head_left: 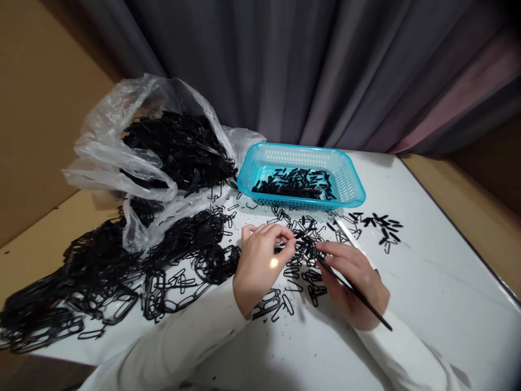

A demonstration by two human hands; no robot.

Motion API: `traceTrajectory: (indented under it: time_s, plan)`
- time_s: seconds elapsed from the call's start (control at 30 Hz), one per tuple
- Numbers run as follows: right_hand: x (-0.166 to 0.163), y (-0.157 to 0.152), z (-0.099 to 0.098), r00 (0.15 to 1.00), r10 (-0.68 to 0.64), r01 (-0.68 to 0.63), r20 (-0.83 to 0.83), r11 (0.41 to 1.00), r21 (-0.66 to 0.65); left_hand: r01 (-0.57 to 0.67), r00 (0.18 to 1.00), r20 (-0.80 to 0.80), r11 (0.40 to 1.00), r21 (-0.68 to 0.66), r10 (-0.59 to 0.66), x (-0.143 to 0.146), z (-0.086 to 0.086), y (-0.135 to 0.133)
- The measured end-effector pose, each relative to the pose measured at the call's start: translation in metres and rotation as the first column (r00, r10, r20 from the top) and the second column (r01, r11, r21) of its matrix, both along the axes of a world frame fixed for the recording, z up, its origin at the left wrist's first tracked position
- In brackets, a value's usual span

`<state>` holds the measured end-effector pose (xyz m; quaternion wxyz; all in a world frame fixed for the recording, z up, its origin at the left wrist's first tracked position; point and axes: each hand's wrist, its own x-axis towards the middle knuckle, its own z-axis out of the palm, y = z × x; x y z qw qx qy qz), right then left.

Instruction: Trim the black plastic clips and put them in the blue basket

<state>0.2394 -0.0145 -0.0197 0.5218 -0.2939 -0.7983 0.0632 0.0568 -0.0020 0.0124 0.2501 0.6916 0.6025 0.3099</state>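
My left hand (264,255) is closed in a pinch, thumb against forefinger, with the end of a small black piece (299,236) showing at the fingertips. My right hand (354,282) grips a thin black pen-like tool (358,295), which slants from the fingertips back past the wrist. Its working tip is hard to make out against the dark pieces. Beneath and between both hands lies a scatter of small black loop-shaped pieces (293,271) on the white table (431,304).
Behind the hands stands a blue perforated basket (355,184) holding many short black pieces. A clear plastic bag (97,136) full of black parts sits back left, with heaped black frames (93,271) before it. Short black pieces (382,225) and a white strip (352,237) lie to the right.
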Motion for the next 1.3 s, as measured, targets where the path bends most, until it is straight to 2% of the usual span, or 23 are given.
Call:
traceTrajectory:
  time_s: [0.43, 0.67, 0.77, 0.93, 1.17, 1.3]
  plan:
    - [-0.001, 0.002, -0.002, 1.0, -0.002, 0.002, 0.016, 1.0, -0.02, 0.004, 1.0, -0.029, 0.999, 0.049, -0.003, 0.004, 0.0, -0.003]
    - [0.003, -0.001, 0.006, 0.985, 0.043, -0.062, 0.164, 0.992, 0.112, -0.055, 0.992, -0.109, 0.996, 0.068, 0.062, 0.001, -0.001, -0.001]
    - [0.003, -0.001, 0.008, 0.995, 0.04, -0.048, 0.091, 0.995, 0.091, -0.057, 0.992, -0.109, 0.995, 0.079, 0.065, -0.002, 0.001, 0.0]
    - [0.003, -0.002, 0.006, 0.994, 0.059, -0.058, -0.089, 0.998, 0.01, -0.005, 0.985, -0.169, 0.98, 0.199, 0.039, -0.001, 0.001, -0.003]
    - [0.003, -0.001, 0.005, 0.987, 0.111, -0.112, -0.116, 0.994, 0.0, 0.022, 0.982, -0.177, 0.908, 0.419, 0.058, 0.002, 0.0, -0.007]
    - [0.001, 0.0, 0.006, 0.983, 0.098, -0.099, -0.157, 0.995, 0.004, 0.04, 0.985, -0.167, 0.881, 0.472, 0.045, 0.002, 0.0, -0.008]
